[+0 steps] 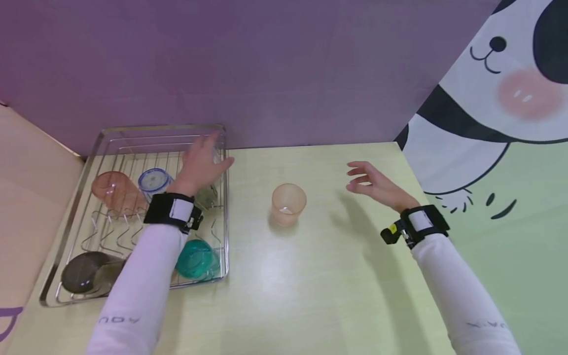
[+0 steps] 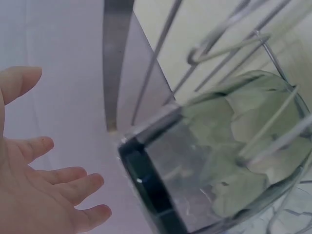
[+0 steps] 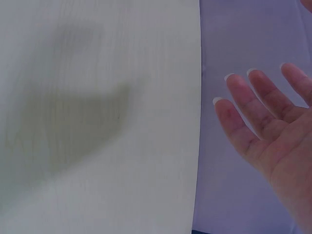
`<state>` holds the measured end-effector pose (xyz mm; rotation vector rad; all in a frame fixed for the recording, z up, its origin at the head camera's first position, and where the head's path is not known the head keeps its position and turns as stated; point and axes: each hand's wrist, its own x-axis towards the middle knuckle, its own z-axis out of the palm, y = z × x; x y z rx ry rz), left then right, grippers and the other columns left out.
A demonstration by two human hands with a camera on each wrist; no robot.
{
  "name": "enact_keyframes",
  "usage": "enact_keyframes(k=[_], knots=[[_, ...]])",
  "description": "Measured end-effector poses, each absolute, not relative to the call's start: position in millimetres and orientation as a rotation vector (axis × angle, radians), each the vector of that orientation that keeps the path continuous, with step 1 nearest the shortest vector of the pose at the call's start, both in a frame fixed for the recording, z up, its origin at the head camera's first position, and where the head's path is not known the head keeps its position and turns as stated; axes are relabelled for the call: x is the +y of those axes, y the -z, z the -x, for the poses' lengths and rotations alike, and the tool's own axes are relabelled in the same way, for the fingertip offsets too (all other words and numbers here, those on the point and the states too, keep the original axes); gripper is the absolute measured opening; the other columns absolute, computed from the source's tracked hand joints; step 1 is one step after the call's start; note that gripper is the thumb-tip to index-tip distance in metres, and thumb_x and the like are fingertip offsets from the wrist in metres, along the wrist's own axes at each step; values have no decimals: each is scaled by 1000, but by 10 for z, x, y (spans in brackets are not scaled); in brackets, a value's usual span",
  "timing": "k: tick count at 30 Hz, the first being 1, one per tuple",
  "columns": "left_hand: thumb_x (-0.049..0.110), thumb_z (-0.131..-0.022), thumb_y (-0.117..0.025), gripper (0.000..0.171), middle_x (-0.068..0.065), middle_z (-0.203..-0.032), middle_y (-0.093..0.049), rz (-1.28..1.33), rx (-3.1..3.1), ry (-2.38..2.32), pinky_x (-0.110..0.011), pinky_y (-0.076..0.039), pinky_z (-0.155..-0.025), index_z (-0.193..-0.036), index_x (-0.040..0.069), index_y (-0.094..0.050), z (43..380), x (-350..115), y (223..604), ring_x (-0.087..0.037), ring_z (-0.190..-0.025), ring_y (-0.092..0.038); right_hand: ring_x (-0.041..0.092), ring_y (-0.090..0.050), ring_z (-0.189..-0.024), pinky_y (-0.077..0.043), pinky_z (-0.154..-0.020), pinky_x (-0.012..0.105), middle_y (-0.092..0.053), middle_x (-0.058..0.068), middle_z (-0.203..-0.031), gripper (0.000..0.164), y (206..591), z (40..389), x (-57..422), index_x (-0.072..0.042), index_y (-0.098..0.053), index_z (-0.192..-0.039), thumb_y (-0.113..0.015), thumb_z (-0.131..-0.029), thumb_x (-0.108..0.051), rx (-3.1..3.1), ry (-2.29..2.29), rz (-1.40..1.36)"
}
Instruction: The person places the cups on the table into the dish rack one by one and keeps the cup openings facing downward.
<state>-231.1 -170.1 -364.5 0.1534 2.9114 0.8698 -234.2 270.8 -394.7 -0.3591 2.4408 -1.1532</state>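
In the head view my left hand [image 1: 201, 165] is over the back right of a wire dish rack [image 1: 228, 212], thumb spread from the fingers. Close by it, a greenish clear glass [image 1: 206, 197] stands in the rack, partly hidden by the hand. The left wrist view shows this glass [image 2: 234, 146] tilted among the wires, with the hand [image 2: 48, 190] apart from it and holding nothing. My right hand [image 1: 374, 185] hovers over the right of the table, fingers loosely bent and nothing in them. Between the hands, a peach-coloured cup [image 1: 288, 202] sits upright on the table.
Also in the rack are a pink glass [image 1: 117, 192], a blue-rimmed clear glass [image 1: 154, 181], a dark grey glass [image 1: 88, 273] and a teal glass [image 1: 196, 259]. A purple wall covering [image 1: 284, 74] rises behind the pale table [image 1: 284, 296].
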Motion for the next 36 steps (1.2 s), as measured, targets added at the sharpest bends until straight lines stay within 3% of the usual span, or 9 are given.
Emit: enact_keyframes(k=[10, 16, 25, 36], knots=[[45, -98, -53, 82, -26, -163, -10, -255, 2935, -750, -69, -2, -120, -159, 12, -11, 2287, -1577, 3594, -42, -153, -7, 34, -44, -135, -39, -112, 56, -40, 14, -149, 68, 3867, 2359, 2579, -17, -29, -151, -65, -95, -32, 2455, 1166, 373], [43, -96, -58, 81, -24, -163, -14, -397, 2914, -706, -70, -6, -119, -158, 10, -18, 2278, -1510, 3567, -41, -153, -10, 36, -43, -135, -41, -112, 54, -38, 18, -149, 71, 3825, 2387, 2462, -14, -26, -152, -66, -95, -28, 2417, 1190, 426], [45, -94, -61, 84, -19, -163, -19, -532, 2898, -625, -67, -9, -121, -157, 10, -20, 2259, -1416, 3579, -38, -152, -16, 31, -45, -133, -43, -110, 50, -42, 12, -145, 74, 3814, 2396, 2186, -16, -28, -151, -71, -91, -29, 2394, 1150, 505], [43, -90, -65, 86, -20, -161, -25, -582, 2888, -611, -69, -11, -119, -157, 11, -22, 2222, -1343, 3640, -39, -150, -23, 31, -43, -134, -41, -106, 54, -40, 11, -148, 83, 3793, 2283, 1725, -17, -31, -151, -78, -83, -28, 2404, 1007, 701]])
